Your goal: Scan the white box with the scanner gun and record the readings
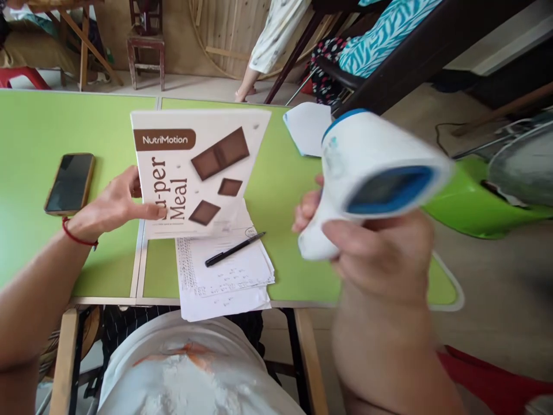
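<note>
My left hand (114, 202) grips the left edge of a white NutriMotion box (220, 161), thumb on its front and fingers behind. The box stands tilted above the green table, showing brown chocolate pieces printed on its front. My right hand (380, 248) is wrapped round the handle of a white and blue infrared thermometer (384, 144), raised over the table's right side and slightly blurred. Its blue-framed screen faces me, unreadable. Below the box lie handwritten papers (228, 300), partly hidden by it, with a black pen (235, 249) across them.
A phone (69, 183) in a brown case lies on the green table (30, 132) at the left. A folded white paper (305, 124) is near the far edge. Beyond are a small wooden chair (147, 46) and another person's leg (268, 46). A green container (479, 202) stands at the right.
</note>
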Tool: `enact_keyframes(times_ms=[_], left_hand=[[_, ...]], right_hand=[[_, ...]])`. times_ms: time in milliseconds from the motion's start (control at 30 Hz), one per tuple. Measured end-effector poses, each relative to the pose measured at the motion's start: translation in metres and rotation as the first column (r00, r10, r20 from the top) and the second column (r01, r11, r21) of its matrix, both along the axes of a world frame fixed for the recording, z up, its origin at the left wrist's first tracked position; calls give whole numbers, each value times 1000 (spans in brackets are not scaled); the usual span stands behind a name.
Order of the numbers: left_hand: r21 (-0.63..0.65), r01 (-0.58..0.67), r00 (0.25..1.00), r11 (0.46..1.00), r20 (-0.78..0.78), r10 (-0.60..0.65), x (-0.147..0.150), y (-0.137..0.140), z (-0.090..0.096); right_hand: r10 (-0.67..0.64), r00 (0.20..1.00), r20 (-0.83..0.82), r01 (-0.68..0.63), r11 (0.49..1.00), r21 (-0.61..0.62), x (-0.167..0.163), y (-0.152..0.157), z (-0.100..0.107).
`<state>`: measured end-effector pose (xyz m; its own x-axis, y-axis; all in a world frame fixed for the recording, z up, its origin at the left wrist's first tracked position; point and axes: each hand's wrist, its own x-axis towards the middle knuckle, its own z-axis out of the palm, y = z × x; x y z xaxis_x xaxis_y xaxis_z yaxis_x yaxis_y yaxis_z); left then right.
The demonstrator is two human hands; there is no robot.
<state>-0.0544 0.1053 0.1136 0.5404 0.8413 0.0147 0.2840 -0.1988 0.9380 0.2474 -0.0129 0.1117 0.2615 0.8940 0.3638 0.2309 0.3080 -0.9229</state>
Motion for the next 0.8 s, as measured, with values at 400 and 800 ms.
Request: enact_keyframes(times_ms=[400,800], left_hand=[[12,347,937,938,28,-347,-6,-6,8],[102,379,925,920,-16,-379,-7,-1,3]], right_hand=[[212,766,-606,-375,914,-154,-109,-31,-22],[195,770,-608,-365,916,-168,-119,-22,-26]])
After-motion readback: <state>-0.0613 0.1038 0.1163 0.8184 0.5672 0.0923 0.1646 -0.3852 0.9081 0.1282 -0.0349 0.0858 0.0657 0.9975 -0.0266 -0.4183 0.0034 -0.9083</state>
